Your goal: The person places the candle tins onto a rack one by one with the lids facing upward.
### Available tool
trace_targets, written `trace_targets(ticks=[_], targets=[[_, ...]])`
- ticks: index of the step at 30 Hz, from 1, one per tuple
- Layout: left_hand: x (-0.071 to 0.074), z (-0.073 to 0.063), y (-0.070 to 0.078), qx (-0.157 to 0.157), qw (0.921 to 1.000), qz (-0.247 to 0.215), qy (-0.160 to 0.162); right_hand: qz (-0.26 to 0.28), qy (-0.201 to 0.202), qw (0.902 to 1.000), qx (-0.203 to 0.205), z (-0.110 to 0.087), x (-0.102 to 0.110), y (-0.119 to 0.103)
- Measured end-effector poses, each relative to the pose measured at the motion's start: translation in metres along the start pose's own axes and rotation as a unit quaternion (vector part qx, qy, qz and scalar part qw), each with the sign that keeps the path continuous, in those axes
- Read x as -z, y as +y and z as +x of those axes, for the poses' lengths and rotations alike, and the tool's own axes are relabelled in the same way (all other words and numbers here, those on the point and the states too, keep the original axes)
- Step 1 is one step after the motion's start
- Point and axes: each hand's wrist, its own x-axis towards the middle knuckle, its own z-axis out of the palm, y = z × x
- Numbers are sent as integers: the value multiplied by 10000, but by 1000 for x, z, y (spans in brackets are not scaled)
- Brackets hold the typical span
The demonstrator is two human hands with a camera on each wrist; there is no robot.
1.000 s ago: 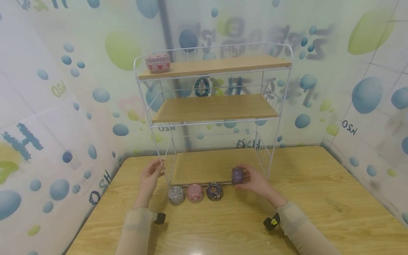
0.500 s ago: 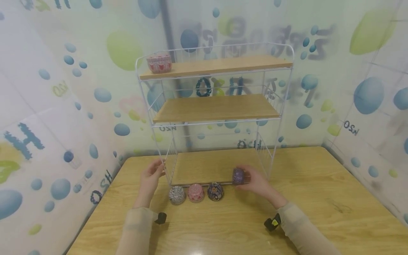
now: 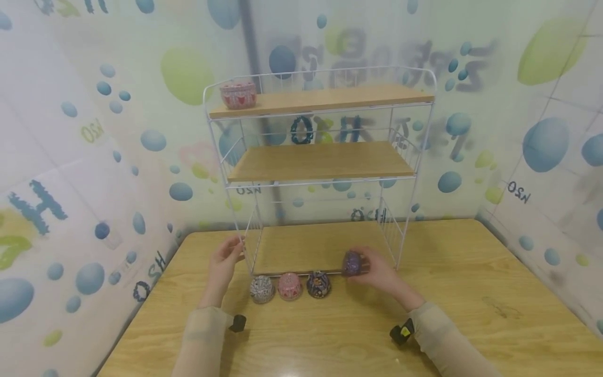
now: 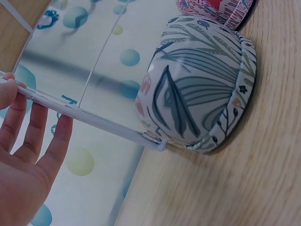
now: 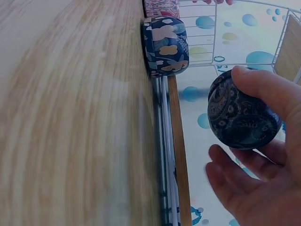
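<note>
My right hand (image 3: 374, 268) grips a small round purple patterned tin (image 3: 352, 263) between thumb and fingers, tilted above the front edge of the rack's bottom shelf. It looks dark in the right wrist view (image 5: 242, 113). My left hand (image 3: 224, 264) holds the front left post of a white wire rack (image 4: 94, 117), thumb on one side and fingers on the other. In front of the rack, a grey-white leaf-patterned tin (image 3: 261, 289), a pink tin (image 3: 289, 286) and a dark floral tin (image 3: 318, 284) stand in a row on the table.
The rack has three wooden shelves, among them the middle shelf (image 3: 320, 159). A pink heart-patterned tin (image 3: 238, 95) sits at the left end of the top shelf (image 3: 339, 96). Beneath everything is a wooden table (image 3: 301, 340), with a printed curtain (image 3: 183, 78) behind it.
The purple tin has tilted slightly in my right hand, staying in about the same place. My left hand remains on the post. The head view has shifted a little.
</note>
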Motion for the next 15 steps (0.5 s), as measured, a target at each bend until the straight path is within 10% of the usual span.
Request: trace_targets(ticks=[15], targets=[[1, 0, -1, -3, 10000, -1, -34, 400, -7, 9992, -74, 2, -2, 5]])
